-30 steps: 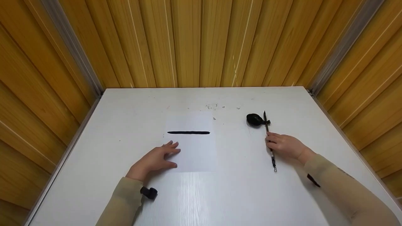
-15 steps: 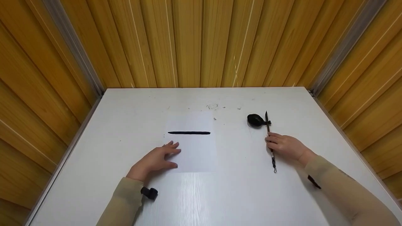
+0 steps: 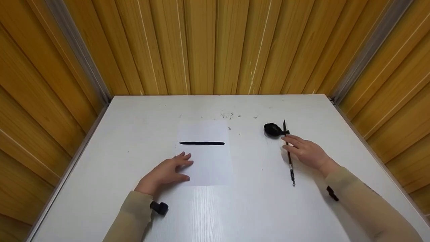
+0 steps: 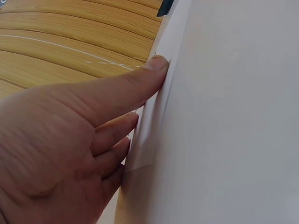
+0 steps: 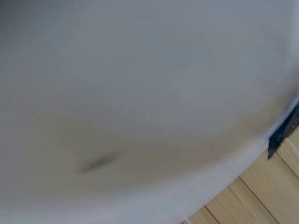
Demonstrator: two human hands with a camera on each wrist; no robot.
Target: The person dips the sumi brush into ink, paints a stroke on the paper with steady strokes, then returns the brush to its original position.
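Note:
My left hand point(image 3: 164, 173) rests with spread fingers on the left edge of a white paper sheet point(image 3: 211, 168). One thick black horizontal stroke point(image 3: 201, 143) crosses the sheet. In the left wrist view the thumb point(image 4: 156, 65) touches the paper's edge. At the right, a writing brush point(image 3: 289, 158) with a dark tip and a hanging loop lies across the short handle of a black spoon-shaped dish point(image 3: 272, 130). My right hand point(image 3: 309, 153) is over the brush's upper shaft, its fingers loosely extended past it. The right wrist view is blurred and does not show the hand.
The white table point(image 3: 255, 208) bears small dark specks point(image 3: 227, 115) near its back. Yellow wood-patterned panels point(image 3: 215, 47) stand behind it and on both sides. Black wrist bands point(image 3: 159, 207) sit at the cuffs.
My right hand has slid up along the brush toward the dish and its fingers have loosened from the shaft. The brush stays almost in place. My left hand has not moved.

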